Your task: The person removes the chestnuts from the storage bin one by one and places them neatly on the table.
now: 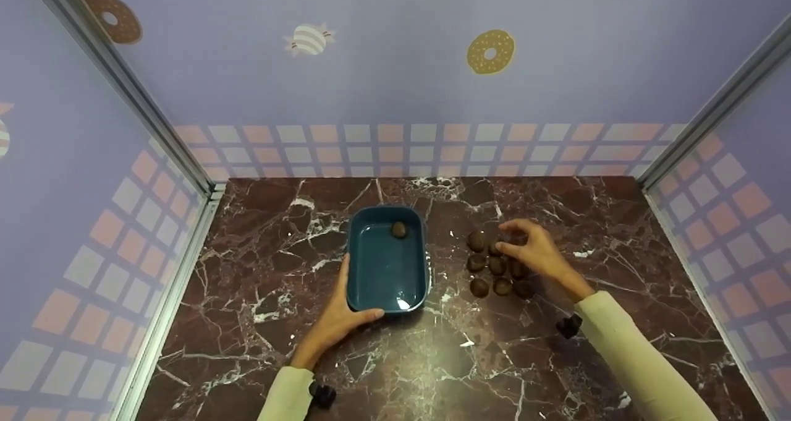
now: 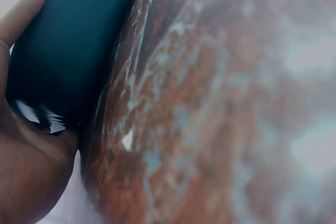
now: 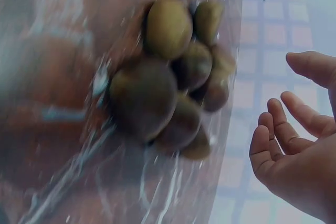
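My left hand [image 1: 340, 313] lies along the left side and near corner of a deep blue-green rectangular dish [image 1: 386, 272], fingers straight and thumb along its near end. The left wrist view shows the dish's outer wall [image 2: 73, 45] against that hand. One brown rounded chestnut-like piece [image 1: 399, 230] lies inside, near the far right corner. Over to the right, several similar brown pieces [image 1: 497, 265] sit grouped on the table. My right hand [image 1: 534, 251] hovers over the far right of this group, thumb and fingers apart. In the right wrist view nothing shows between its fingers [image 3: 286, 132].
The table [image 1: 259, 322] has a dark red marble pattern with white veins. Purple panels [image 1: 395, 87] with pink and white checks rise at the back and both sides, joined by metal edge strips [image 1: 164, 310].
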{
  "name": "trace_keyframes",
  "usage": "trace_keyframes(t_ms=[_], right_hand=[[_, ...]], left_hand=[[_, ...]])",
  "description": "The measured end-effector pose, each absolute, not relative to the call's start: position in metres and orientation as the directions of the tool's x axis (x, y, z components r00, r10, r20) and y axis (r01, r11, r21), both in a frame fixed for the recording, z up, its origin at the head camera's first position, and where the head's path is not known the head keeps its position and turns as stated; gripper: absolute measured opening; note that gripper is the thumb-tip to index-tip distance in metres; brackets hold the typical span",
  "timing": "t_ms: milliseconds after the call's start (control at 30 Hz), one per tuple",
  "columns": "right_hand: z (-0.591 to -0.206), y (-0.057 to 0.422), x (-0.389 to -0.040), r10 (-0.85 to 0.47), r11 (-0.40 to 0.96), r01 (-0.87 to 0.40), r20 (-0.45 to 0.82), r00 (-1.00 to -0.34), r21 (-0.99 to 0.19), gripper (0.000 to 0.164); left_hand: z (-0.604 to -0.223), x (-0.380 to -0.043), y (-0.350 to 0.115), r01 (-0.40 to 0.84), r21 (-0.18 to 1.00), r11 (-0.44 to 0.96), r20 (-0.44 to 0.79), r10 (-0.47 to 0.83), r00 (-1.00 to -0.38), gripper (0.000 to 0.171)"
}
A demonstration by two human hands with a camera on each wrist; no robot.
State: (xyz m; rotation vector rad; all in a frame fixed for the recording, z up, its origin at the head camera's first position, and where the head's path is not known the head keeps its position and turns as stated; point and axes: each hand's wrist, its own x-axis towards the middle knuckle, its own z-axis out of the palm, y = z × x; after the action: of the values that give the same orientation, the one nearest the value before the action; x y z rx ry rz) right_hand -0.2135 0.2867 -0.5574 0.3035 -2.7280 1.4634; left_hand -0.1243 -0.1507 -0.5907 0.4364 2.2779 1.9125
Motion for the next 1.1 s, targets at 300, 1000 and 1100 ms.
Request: trace_keyframes(t_ms=[300,1000,1100], right_hand=[[-0.548,0.247,-0.215,-0.237,0.534,-0.262,0.155,-0.959,-0.804,0.041],[-0.538,0.165,-0.233,-0.431,0.469,-0.331,0.115,-0.895,-0.819,0.046],[-0.536,0.155,-0.236,-0.447,0.446,-0.317,0.098,-0.889,-0.837,0.046]], left_hand=[[-0.592,-0.123,-0.150,0.116,0.979,0.167,0.065,0.284,-0.957,0.124],[-0.590,-0.124,-0.152,0.132,0.980,0.149,0.084,0.294,-0.952,0.124],[-0.591,-0.125,-0.152,0.117,0.983,0.144,0.068,0.309,-0.949,0.124]])
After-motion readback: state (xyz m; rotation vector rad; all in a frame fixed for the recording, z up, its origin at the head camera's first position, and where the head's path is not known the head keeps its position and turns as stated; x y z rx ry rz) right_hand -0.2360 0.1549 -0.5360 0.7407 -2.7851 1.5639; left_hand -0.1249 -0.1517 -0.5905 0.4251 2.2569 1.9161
